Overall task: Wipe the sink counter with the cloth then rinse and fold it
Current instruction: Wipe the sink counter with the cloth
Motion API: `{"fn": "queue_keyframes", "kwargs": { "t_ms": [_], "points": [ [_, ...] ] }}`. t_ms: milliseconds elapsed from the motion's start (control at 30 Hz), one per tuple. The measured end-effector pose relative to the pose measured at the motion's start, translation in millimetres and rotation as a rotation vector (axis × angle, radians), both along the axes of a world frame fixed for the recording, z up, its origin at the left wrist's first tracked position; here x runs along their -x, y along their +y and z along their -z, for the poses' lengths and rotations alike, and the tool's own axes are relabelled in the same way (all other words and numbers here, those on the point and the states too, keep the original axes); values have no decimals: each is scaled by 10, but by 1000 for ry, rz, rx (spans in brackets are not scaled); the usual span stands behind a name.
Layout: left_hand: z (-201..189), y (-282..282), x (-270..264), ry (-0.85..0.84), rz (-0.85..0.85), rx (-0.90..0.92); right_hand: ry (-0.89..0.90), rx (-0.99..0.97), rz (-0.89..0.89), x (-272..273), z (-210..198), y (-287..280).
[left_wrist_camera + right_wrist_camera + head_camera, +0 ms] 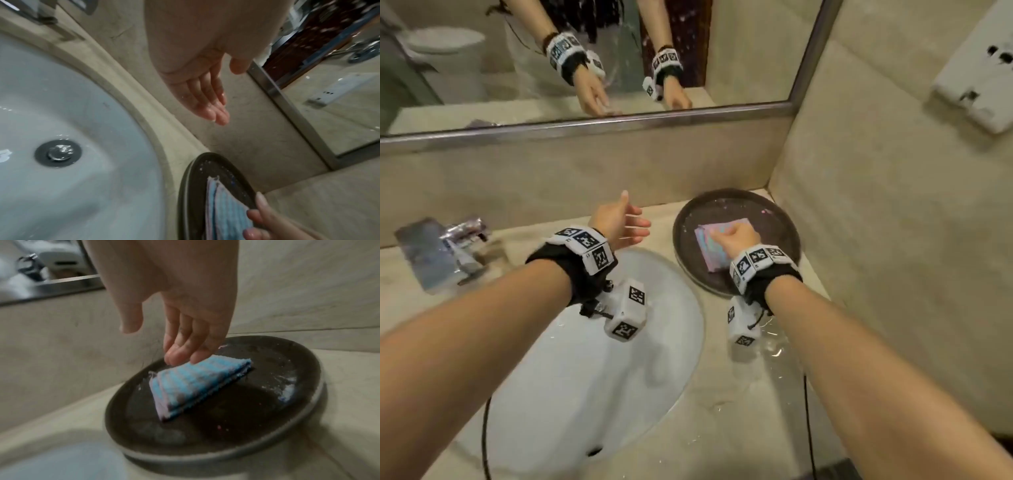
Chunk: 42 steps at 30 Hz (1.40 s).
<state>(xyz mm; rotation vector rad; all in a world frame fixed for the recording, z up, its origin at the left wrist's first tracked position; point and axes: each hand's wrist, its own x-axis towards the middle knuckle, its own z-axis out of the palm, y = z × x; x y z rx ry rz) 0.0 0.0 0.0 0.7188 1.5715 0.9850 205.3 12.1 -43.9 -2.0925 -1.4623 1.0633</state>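
The cloth (191,382), striped blue and pale pink and folded into a small flat square, lies in the middle of a dark round tray (308,410) that sits at the back right corner of the sink counter (739,394), close against the side wall. The right hand (185,321) reaches down over it with straight fingers held together, their tips (176,358) resting on the cloth's far edge and the thumb held off to the side. White flecks dot the tray's floor. The left hand (619,222) hangs above the counter's back edge between the tray and the faucet (462,236), fingers spread loosely and wet, holding nothing. Below it the white basin (72,113) shows its drain plug (58,153). A mirror (585,68) runs along the back wall.
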Motion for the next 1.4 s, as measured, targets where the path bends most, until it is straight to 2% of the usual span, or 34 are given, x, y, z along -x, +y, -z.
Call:
{"fn": "queue_keyframes", "kwargs": {
  "t_ms": [100, 267, 400, 533, 667, 733, 800, 1033, 1167, 1267, 1400],
  "points": [
    [104, -85, 44, 22, -13, 42, -154, 39, -147, 77, 93, -4],
    [299, -243, 161, 61, -26, 60, -252, 55, -184, 134, 265, 47],
    [387, -349, 262, 96, -36, 79, -465, 26, -300, 143, 322, 35],
    [361, -433, 317, 118, -17, 83, -342, -65, -255, 103, 206, 11],
    [173, -461, 308, 116, 30, 58, 81, -253, 56, 157, -65, -104],
    [31, -455, 285, 120, 67, 31, 267, -292, 113, 252, -288, -93],
    [-152, -458, 262, 129, 118, -3, 377, -338, 114, 366, -533, -44],
    [-904, -559, 414, 148, 104, -182, 486, -409, -85, 1085, -1536, -34],
    [-1218, -741, 844, 247, 77, -258, 561, -384, -258, 1640, -1998, -237],
    [-1380, -939, 1293, 307, -5, -315, 578, -370, -444, 2062, -2253, -438],
    [-1577, -1298, 1791, 271, 12, -320, 556, -351, -663, 2624, -2484, -722]
  ]
}}
